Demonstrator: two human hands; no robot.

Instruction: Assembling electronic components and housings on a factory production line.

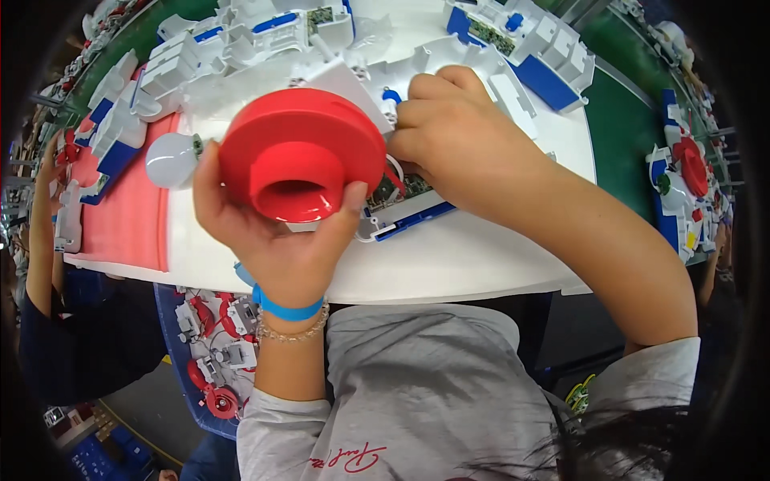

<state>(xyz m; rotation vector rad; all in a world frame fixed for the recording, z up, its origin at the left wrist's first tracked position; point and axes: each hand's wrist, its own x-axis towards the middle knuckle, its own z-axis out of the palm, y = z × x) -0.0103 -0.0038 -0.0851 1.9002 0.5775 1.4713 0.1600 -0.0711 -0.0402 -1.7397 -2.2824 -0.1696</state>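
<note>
My left hand [277,240] grips a round red plastic part [301,152] with a hollow collar, held just above the white table [449,264]. A white bulb-shaped piece [170,160] sits right beside it on the left. My right hand [457,136] rests on a white plastic housing [449,68], fingertips pressed near a small blue piece [391,95]. Under that hand lies a green circuit board [401,190] in a white and blue frame [409,218], with a thin red wire next to the red part.
Several white and blue housings [529,40] crowd the table's far edge. A pink mat [128,216] covers the left side. A blue tray of red and white parts [212,353] sits below the table. Another person's arm [40,232] is at the left; more assemblies [686,184] lie at the right.
</note>
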